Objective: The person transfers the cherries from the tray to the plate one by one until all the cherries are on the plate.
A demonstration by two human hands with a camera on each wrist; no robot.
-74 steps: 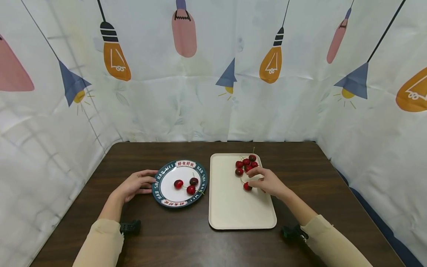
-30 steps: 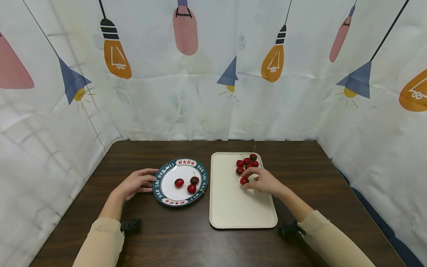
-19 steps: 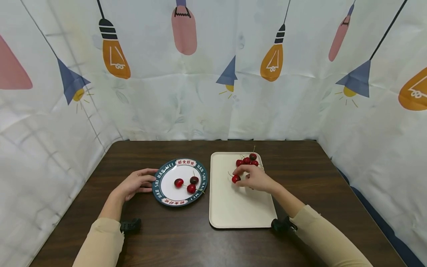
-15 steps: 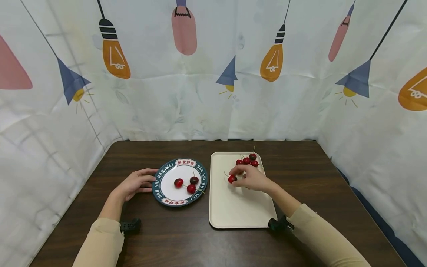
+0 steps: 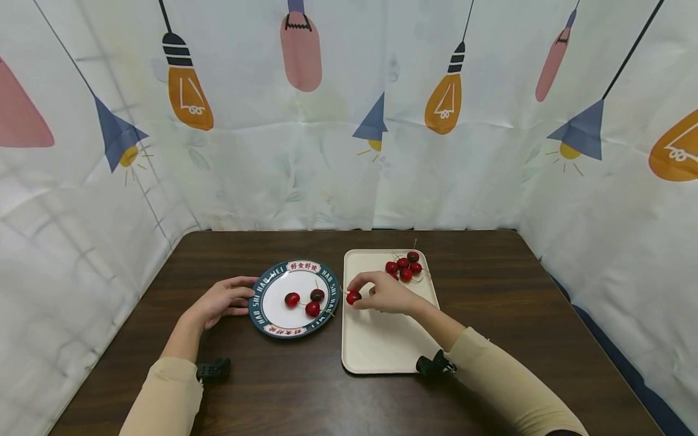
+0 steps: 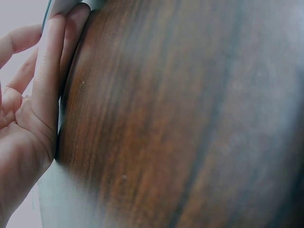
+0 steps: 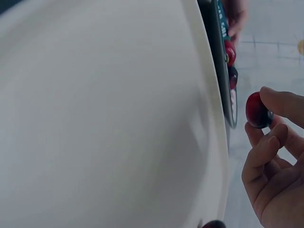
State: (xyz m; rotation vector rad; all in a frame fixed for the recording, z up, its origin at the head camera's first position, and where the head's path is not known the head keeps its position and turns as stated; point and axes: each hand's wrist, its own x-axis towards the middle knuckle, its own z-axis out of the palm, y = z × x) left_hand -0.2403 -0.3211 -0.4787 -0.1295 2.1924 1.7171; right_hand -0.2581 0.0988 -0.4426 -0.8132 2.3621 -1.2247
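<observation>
Between thumb and fingers, my right hand (image 5: 384, 295) pinches a red cherry (image 5: 353, 297) above the left edge of the cream tray (image 5: 382, 345). In the right wrist view the held cherry (image 7: 259, 110) appears dark on its lower side. My left hand (image 5: 226, 298) touches the left rim of a round plate (image 5: 263, 321) with a blue-green patterned border, its fingers nearly straight. Three cherries (image 5: 312, 309) lie on the plate's white middle. Several more cherries (image 5: 406, 275) sit clustered at the tray's far right corner, one partly hidden behind my right hand.
The plate and the tray stand side by side on a dark wooden table (image 5: 283, 387), a narrow gap between them. Behind the table and along its sides hangs a white curtain (image 5: 327, 181) printed with lamps. A black device (image 5: 433, 363) is worn at the right wrist.
My right hand has picked up the cherry from the tray and carried it left to the tray's edge by the plate. My left hand has stayed at the plate's rim.
</observation>
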